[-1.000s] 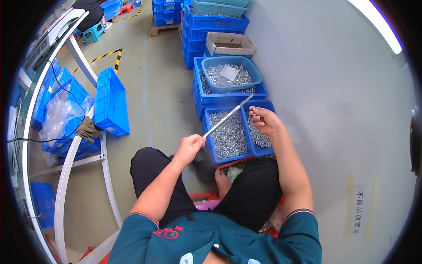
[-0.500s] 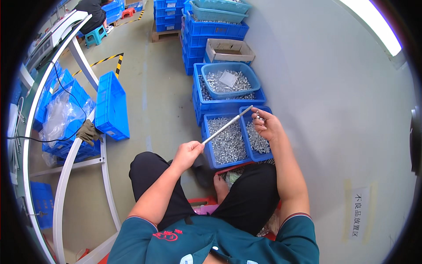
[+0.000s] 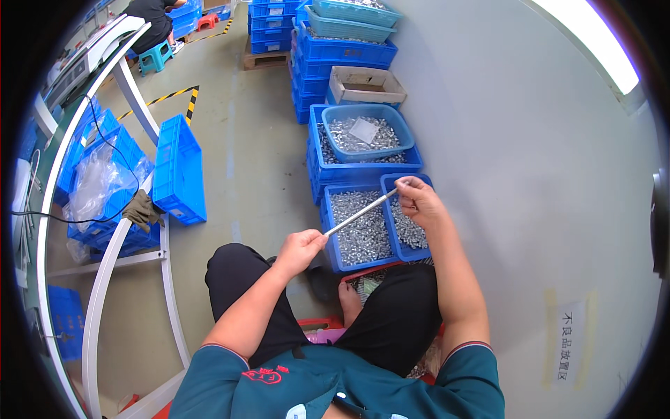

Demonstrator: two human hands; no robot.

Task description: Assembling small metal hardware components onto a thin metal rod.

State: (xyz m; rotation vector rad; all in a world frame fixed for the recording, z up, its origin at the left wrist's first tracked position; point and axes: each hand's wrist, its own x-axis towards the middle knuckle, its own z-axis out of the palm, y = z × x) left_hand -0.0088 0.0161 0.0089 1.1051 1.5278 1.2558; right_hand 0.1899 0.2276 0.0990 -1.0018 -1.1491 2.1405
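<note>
My left hand (image 3: 300, 251) is closed around the near end of a thin silver metal rod (image 3: 359, 214). The rod slants up and to the right above a blue bin (image 3: 331, 244) full of small metal fittings (image 3: 357, 234). At the rod's far tip, the thumb and fingertips of my right hand (image 3: 423, 202) are pinched together, touching or nearly touching it. Small silver fittings sit in this hand, mostly covered by its curled fingers. Beneath it stands a narrower blue bin (image 3: 392, 234) with similar fittings.
Farther off, a light-blue basket (image 3: 335, 143) of fittings rests on a blue crate (image 3: 314, 167), with stacked crates (image 3: 349, 52) behind. A white table frame (image 3: 105, 286) and an upended blue crate (image 3: 178, 171) are at left. A wall (image 3: 530, 209) bounds the right. Someone sits far left.
My right hand has come in to the rod's far tip, its fingers now pinched there; the fittings in it showed more plainly before. The rod has tilted slightly lower at that end.
</note>
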